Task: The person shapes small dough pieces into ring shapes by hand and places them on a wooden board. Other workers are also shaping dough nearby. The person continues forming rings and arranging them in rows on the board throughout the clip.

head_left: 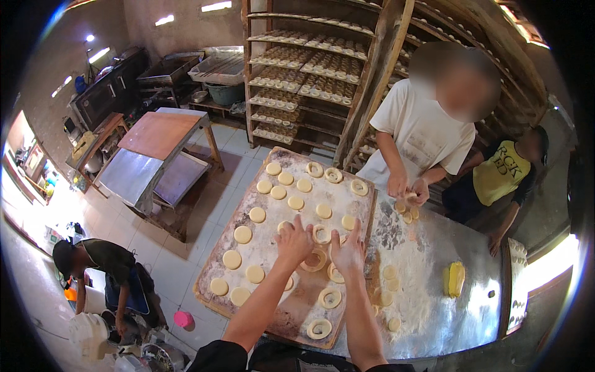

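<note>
My left hand (294,242) is over the middle of a floured wooden board (207,279), its fingers stretched forward and apart. Its fingertips are by a flat round dough piece (283,227). Opposite it, my right hand (348,253) is open too, fingers extended, just short of another dough round (349,222) and partly covering pieces beneath. In the gap between both hands lie a ring-shaped dough piece (321,234) and a larger, browner ring (313,260). Plain dough rounds (243,234) fill the board's left side; several dough rings (319,329) line its right and far edges. Neither hand visibly grips anything.
A metal table (471,316), floured in places, bears dough rounds (389,273) and a yellow packet (455,279). Across it a person (427,124) handles dough; another person (505,170) stands beyond. Racks of dough trays (310,62) stand behind. At lower left someone (118,273) bends over buckets.
</note>
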Motion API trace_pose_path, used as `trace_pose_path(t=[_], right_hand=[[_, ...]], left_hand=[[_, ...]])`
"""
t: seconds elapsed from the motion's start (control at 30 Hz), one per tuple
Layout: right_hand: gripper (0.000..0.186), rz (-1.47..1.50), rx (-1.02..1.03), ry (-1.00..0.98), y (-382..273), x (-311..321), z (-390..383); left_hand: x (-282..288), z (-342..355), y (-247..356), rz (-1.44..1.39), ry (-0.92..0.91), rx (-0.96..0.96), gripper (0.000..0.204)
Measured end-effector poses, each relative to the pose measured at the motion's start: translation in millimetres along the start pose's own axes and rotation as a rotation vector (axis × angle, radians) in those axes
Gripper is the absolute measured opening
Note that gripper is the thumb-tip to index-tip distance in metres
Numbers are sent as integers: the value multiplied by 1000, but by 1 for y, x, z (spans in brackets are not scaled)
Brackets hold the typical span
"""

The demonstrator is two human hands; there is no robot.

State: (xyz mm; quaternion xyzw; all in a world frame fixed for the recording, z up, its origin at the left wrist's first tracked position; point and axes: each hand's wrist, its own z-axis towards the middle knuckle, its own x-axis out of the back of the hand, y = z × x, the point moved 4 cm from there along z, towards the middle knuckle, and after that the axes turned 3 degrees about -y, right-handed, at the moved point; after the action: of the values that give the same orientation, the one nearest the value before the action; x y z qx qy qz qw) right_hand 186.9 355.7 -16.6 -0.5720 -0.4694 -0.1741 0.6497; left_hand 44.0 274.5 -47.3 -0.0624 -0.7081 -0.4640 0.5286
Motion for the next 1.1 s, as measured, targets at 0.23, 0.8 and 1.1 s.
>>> trace_pose_path(t=[0.23, 0.8, 1.1], right_hand=[[73, -422, 269, -1, 10, -49, -27], [53, -88, 416, -123, -29, -43, 21], [45, 23, 491, -475, -59, -91, 46]], left_hand=[[-13, -40, -19, 151, -139, -90, 73], [30, -141, -61, 212, 105, -41, 33], [27, -141, -25, -369, -306, -134, 27]])
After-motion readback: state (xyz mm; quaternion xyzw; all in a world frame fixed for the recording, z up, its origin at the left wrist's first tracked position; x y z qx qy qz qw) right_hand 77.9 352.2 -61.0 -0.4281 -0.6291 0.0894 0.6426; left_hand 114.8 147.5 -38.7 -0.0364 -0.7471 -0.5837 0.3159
